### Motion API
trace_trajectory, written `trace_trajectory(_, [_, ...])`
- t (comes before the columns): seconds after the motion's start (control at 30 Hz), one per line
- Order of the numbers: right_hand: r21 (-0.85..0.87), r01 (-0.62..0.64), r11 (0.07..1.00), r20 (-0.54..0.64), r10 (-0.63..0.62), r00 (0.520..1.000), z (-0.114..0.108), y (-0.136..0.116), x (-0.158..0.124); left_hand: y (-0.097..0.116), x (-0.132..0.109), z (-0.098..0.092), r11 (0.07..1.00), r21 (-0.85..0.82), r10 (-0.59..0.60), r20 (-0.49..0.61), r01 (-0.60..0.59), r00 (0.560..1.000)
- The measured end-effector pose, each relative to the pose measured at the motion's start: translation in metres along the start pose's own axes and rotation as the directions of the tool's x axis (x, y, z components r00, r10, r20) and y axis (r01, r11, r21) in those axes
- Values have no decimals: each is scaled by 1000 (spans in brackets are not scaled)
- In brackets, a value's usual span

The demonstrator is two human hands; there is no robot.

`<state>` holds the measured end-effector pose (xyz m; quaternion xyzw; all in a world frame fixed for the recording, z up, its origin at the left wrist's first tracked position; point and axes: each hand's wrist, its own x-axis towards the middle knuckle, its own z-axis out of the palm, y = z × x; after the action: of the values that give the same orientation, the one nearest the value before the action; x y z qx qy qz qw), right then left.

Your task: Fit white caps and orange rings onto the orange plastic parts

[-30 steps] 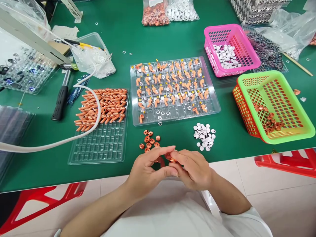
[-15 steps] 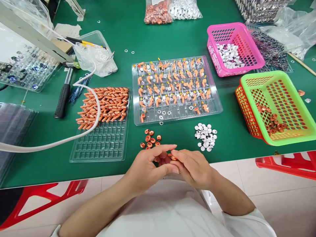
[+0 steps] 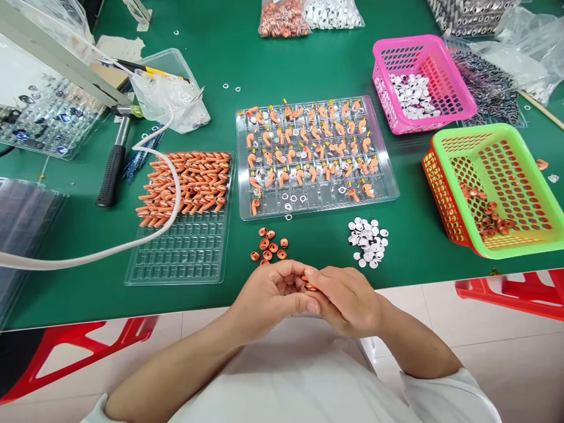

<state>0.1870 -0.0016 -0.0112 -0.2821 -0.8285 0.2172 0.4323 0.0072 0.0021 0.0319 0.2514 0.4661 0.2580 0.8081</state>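
At the table's front edge my left hand (image 3: 273,302) and my right hand (image 3: 348,299) meet, fingers closed together around a small copper-coloured part (image 3: 310,286). Its rounded, shiny edge shows between the fingertips; the rest is covered. Just beyond my left hand lies a small group of round copper-coloured pieces with holes (image 3: 267,247). A loose pile of white discs with dark marks (image 3: 369,242) is beyond my right hand. Farther back, a clear compartment tray (image 3: 304,207) carries curved orange pieces with yellow ends, plus several white rings.
To the left, another clear tray (image 3: 180,273) is partly filled with copper-coloured pieces; a white cable (image 3: 110,256) crosses it. A hammer (image 3: 112,173) lies beside it. On the right stand a pink basket (image 3: 445,44) of white discs and a green basket (image 3: 544,188) of copper pieces.
My left index finger has curled down; before, it stretched over the right fingertips. The copper-coloured part stays between both hands. The view has shifted slightly.
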Motion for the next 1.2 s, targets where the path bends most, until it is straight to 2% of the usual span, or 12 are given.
trace_trajectory(0.2, [5, -14, 1000, 19, 14, 1000, 3, 1, -3, -4, 1, -1, 999, -33, 25, 3, -25, 1000])
trace_trajectory(0.7, [54, 50, 997, -56, -47, 997, 6, 3, 4, -4, -3, -4, 989, 86, 121, -23, -119, 992])
trace_trajectory(0.93, [87, -24, 996, -18, 26, 999, 3, 7, 7, 2, 5, -5, 996, 66, 55, -23, -53, 998])
trace_trajectory(1.03, [100, -79, 992, 14, 78, 997, 0, 8, 6, 6, 9, -7, 997, 78, 21, 11, -21, 1000])
trace_trajectory(1.2, [97, -131, 987, 37, 128, 991, -10, 8, 7, 13, 12, -14, 996, 91, -19, 136, 7, 991])
